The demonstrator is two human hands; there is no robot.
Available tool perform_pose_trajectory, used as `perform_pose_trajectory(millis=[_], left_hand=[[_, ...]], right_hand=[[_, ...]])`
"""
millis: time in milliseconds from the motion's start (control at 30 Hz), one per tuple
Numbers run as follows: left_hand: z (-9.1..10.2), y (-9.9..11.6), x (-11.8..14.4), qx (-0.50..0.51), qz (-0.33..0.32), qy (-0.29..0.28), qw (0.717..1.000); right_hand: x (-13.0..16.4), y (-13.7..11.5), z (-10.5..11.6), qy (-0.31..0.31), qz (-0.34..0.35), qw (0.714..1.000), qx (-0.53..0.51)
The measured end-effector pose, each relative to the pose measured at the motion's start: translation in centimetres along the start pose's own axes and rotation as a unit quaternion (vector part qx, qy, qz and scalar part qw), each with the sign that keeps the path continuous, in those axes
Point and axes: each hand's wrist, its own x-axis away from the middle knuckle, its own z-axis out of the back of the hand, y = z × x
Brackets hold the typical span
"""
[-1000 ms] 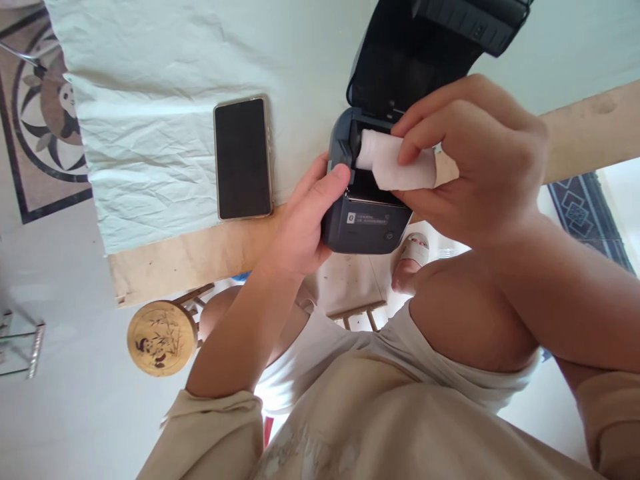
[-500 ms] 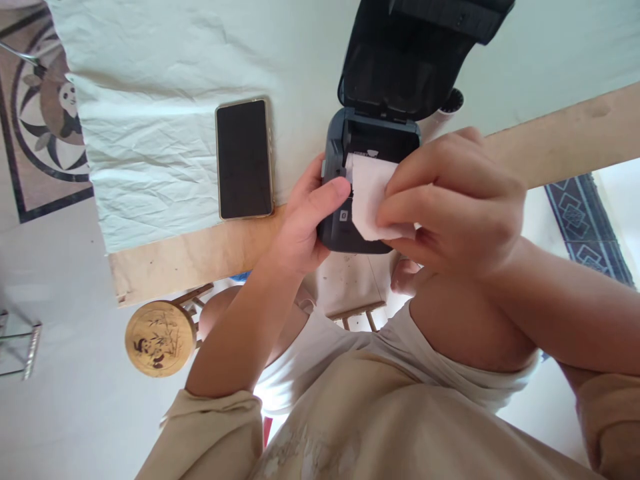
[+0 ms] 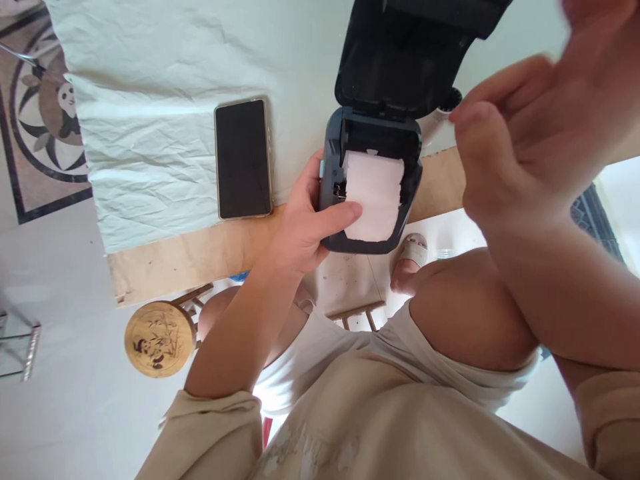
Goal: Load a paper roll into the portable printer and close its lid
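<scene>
My left hand (image 3: 305, 223) grips the left side of a small black label printer (image 3: 330, 147), its thumb pressing on the white paper. The printer's lid (image 3: 395, 63) stands raised at the far side. A roll of white paper (image 3: 375, 193) lies in the bay, and its loose end hangs over the front edge. Away to the right, apart from the printer, my right hand (image 3: 540, 127) is raised with its fingers apart, partly blurred. I see nothing in it. Some of its fingers run out of the frame at the top.
A phone (image 3: 243, 159) with a dark screen lies on the pale green cloth (image 3: 165, 133), left of the printer. Behind the printer's right side stands a white cup-like thing with a dark top (image 3: 450, 103). A wooden table edge (image 3: 200, 260) runs before me; a round stool (image 3: 160, 339) is at lower left.
My right hand has let go of the paper and moved up and right. The paper now lies flat over the printer's front, with my left thumb on it.
</scene>
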Motion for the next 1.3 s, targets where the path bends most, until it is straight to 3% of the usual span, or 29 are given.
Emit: perform_pose_trajectory(millis=[200,433,567,700,833,1000,1300], left_hand=[[-0.1,0.0,0.0,0.0,-0.011,0.005,1.0],[0.3,-0.2,-0.2,0.021,-0.026,-0.007,0.999],[0.9,-0.3,-0.1,0.026,-0.037,-0.035,0.998],[1.0,-0.2,0.2,0.015,-0.035,-0.052,0.998],[0.7,-0.3,0.2,0.031,-0.049,-0.067,0.996],[0.3,-0.3,-0.1,0.034,-0.015,-0.029,0.999],[0.2,-0.1,-0.3,0.035,0.008,-0.02,0.999]], right_hand=[[0.1,0.5,-0.4,-0.009,0.118,0.992,-0.039],[0.1,2.1,-0.5,-0.12,0.219,0.968,-0.029],[0.9,1.6,-0.5,-0.18,0.09,0.978,-0.052],[1.4,1.2,-1.0,-0.262,-0.024,0.952,-0.156],[1.3,1.3,-1.7,-0.313,-0.063,0.927,-0.198],[1.1,1.2,-1.8,-0.309,-0.093,0.93,-0.176],[1.0,0.8,-1.4,-0.321,-0.135,0.922,-0.167]])
